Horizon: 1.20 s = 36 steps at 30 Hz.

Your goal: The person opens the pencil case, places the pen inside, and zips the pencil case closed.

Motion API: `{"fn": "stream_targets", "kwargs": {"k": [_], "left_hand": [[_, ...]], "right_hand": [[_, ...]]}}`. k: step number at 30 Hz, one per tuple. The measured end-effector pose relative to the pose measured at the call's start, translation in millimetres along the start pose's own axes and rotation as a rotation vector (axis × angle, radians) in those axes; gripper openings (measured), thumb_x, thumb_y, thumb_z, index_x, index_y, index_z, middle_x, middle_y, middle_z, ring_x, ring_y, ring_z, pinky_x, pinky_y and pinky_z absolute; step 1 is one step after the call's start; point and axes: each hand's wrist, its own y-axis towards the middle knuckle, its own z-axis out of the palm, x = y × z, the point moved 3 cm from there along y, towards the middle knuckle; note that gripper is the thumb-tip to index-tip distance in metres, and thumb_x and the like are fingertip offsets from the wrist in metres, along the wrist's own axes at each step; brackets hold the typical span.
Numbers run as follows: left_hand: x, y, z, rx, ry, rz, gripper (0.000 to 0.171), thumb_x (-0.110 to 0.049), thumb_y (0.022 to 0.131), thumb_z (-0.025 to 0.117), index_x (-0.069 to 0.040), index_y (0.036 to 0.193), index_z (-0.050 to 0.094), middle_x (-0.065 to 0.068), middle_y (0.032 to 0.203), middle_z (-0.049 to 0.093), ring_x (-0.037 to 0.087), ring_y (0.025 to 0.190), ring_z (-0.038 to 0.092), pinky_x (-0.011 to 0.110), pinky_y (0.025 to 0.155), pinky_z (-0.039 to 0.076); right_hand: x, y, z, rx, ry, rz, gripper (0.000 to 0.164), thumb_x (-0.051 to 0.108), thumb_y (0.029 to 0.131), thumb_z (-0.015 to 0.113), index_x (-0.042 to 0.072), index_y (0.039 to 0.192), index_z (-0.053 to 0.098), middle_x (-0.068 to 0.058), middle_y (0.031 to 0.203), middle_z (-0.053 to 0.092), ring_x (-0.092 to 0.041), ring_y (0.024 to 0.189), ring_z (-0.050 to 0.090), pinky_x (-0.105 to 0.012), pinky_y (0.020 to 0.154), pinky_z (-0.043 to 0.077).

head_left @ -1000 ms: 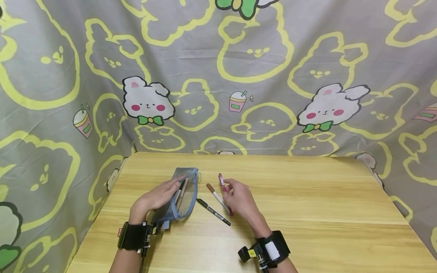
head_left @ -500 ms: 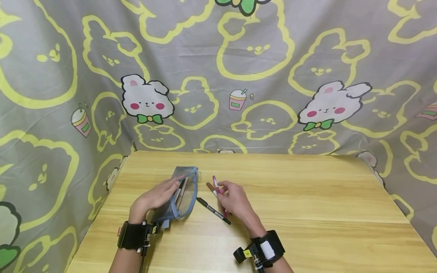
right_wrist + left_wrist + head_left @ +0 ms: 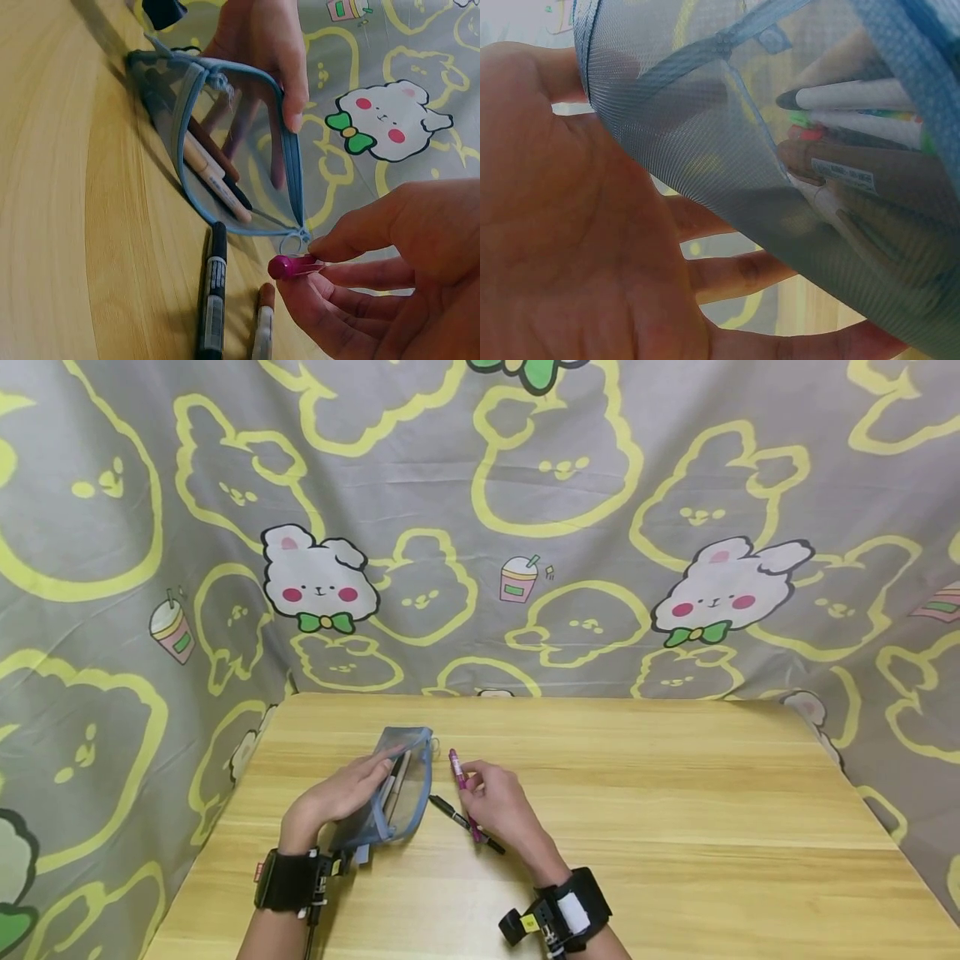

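My left hand [image 3: 341, 793] holds the upper edge of a blue mesh pencil case [image 3: 356, 831], its fingers showing through the mesh in the right wrist view. The case's unzipped mouth faces right, with several pens [image 3: 214, 176] inside. My right hand [image 3: 495, 800] pinches a purple marker [image 3: 456, 767] between thumb and fingers, just right of that mouth. In the right wrist view its purple end [image 3: 283, 267] points at the camera, by the zip's ring. A black double-ended marker [image 3: 448, 811] lies on the table under it. Beside that lies a brown-capped marker [image 3: 264, 322], hidden in the head view.
The wooden table [image 3: 675, 810] reaches back to a grey curtain [image 3: 585, 485] with yellow outlines and rabbit faces. Black camera straps [image 3: 287, 881] circle both wrists.
My right hand has moved left with the purple marker, over the brown and black markers and closer to the pencil case. My left hand and the case have stayed in place.
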Motion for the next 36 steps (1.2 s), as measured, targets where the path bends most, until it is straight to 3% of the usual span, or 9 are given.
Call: {"fn": "stream_targets", "kwargs": {"k": [11,25,32,36], "left_hand": [[2.0,-4.0,0.9,-0.001,-0.005,0.019,0.055,-0.031,0.115,0.025,-0.004,0.162,0.028,0.029,0.164,0.023,0.054,0.149,0.019,0.071,0.117,0.017],[-0.2,-2.7,0.2,-0.007,-0.006,0.028,0.054,-0.031,0.115,0.025,-0.004,0.161,0.03,0.03,0.162,0.028,0.054,0.148,0.022,0.072,0.116,0.02],[-1.2,0.5,-0.4,-0.002,0.012,0.025,0.055,-0.032,0.115,0.024,-0.004,0.162,0.029,0.032,0.162,0.027,0.055,0.147,0.023,0.072,0.115,0.02],[-1.5,2.2,-0.1,-0.009,0.004,0.021,0.055,-0.032,0.115,0.024,-0.005,0.161,0.03,0.032,0.161,0.029,0.054,0.147,0.025,0.07,0.116,0.022]], "right_hand": [[8.9,-0.1,19.9,0.036,0.008,-0.048,0.045,-0.006,0.089,0.067,-0.006,0.134,0.062,-0.007,0.092,0.065,-0.009,0.067,0.06,-0.021,0.052,0.05],[21.4,19.1,43.6,0.044,0.158,0.022,0.043,-0.005,0.091,0.069,-0.008,0.133,0.063,-0.005,0.088,0.066,-0.012,0.06,0.064,-0.025,0.05,0.055],[27.2,34.9,58.1,0.036,0.187,0.078,0.044,-0.005,0.091,0.069,-0.009,0.134,0.061,-0.002,0.082,0.066,-0.018,0.055,0.066,-0.033,0.053,0.06],[28.2,39.2,67.1,0.038,0.247,0.093,0.044,-0.005,0.092,0.07,-0.008,0.135,0.061,-0.003,0.085,0.066,-0.015,0.057,0.066,-0.03,0.054,0.06]]}}
